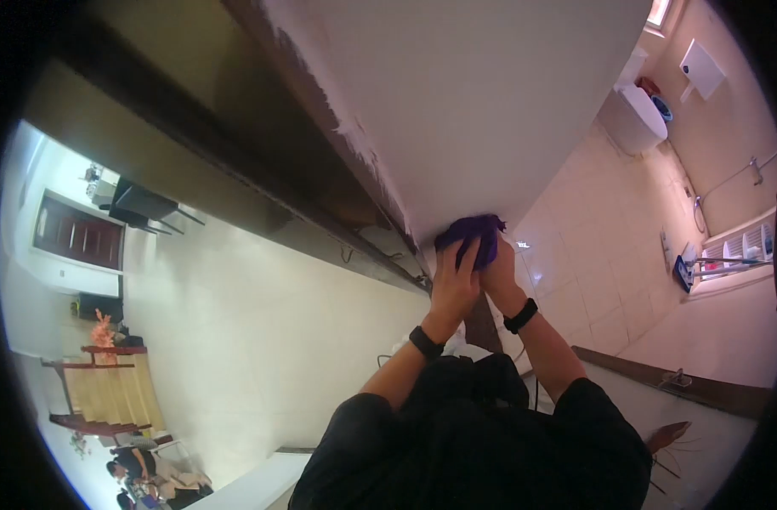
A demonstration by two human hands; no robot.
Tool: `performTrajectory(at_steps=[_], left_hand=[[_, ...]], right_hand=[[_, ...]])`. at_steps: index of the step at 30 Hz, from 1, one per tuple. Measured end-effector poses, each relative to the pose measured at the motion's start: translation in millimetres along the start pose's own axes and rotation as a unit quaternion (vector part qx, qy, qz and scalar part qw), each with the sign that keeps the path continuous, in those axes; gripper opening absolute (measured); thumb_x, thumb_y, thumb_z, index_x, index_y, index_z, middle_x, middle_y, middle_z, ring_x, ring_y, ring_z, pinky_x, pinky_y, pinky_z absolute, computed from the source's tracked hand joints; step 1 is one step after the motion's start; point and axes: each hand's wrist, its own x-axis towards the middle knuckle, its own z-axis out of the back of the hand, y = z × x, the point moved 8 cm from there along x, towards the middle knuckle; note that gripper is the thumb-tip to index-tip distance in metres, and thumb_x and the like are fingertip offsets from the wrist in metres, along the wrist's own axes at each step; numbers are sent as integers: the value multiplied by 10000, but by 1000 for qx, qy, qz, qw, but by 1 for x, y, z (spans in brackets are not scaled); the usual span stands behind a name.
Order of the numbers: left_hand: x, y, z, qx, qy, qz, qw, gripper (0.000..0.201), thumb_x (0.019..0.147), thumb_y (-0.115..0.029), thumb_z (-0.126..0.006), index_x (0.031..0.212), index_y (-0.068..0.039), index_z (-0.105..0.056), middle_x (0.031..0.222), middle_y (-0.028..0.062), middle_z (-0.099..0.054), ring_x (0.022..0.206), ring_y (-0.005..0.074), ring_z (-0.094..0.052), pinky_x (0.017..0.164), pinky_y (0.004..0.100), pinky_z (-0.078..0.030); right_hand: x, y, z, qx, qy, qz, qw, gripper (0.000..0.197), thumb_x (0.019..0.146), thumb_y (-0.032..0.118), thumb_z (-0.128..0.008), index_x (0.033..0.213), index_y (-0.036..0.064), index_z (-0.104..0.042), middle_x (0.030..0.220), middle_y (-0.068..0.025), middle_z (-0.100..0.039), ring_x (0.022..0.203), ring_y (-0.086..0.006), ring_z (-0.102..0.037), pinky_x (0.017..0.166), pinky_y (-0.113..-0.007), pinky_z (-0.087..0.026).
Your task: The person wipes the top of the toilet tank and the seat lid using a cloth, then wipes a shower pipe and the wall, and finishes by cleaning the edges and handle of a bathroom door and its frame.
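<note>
A crumpled purple cloth [469,234] is bunched up at the narrow lower end of the white wall [456,102]. My left hand [456,280] grips it, fingers bent over its near side. Close beside, my right hand [499,274] holds the cloth's right part, some of its fingers hidden behind the bundle. Both wrists carry black bands. Along the wall's left side a ragged white edge [342,127] meets a dark brown frame [320,183], just left of the cloth.
To the right, a tiled bathroom has a toilet [639,119] and a shelf niche [741,246]. A dark door edge [677,381] with a handle stands at lower right. On the left are a chair [146,204], a wooden-railed staircase [108,391] and seated people [155,476].
</note>
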Motion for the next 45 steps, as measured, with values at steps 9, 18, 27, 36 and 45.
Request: performTrajectory(at_steps=[9,18,27,36,45], left_hand=[[23,-41,45,-39,-102,11,994,684,787,-31,-596,1442,-29,-400,1380,285,-349,1241,482,-375,1058,531,-338],[57,-66,-15,-66,9,-106,992,636,770,-42,-639,1381,-17,-464,1245,260,-435,1134,456,-441,995,525,-394],[9,-64,53,-71,21,-141,987,601,729,-136,-694,1311,-66,-561,1233,206,-483,1104,402,-501,901,478,-470],[-22,-39,235,-72,-223,-160,959,541,651,-166,-796,1169,-107,-651,1242,227,-487,1093,368,-538,871,436,-456],[-13,46,217,-175,-76,-180,965,662,591,-148,-848,1212,-126,-617,1258,247,-507,934,388,-548,773,437,-482]], right_hand=[[13,66,46,44,-144,140,979,318,859,177,-664,1143,60,-581,1008,-142,-671,842,-284,-677,712,-363,-541],[17,-49,49,528,-181,-60,827,195,975,112,-503,1150,30,-525,1014,-40,-631,894,-144,-610,772,-296,-516],[-43,-6,20,423,-82,-36,902,381,991,209,-518,1319,18,-482,1253,-86,-581,1103,-175,-577,936,-317,-490],[-70,110,-69,491,-6,-88,867,551,1039,444,-299,1368,23,-433,1274,-138,-579,1126,-238,-595,972,-376,-497],[-78,120,-156,747,72,-66,657,716,983,584,-243,1507,98,-293,1490,-143,-388,1341,-310,-414,1151,-454,-306]])
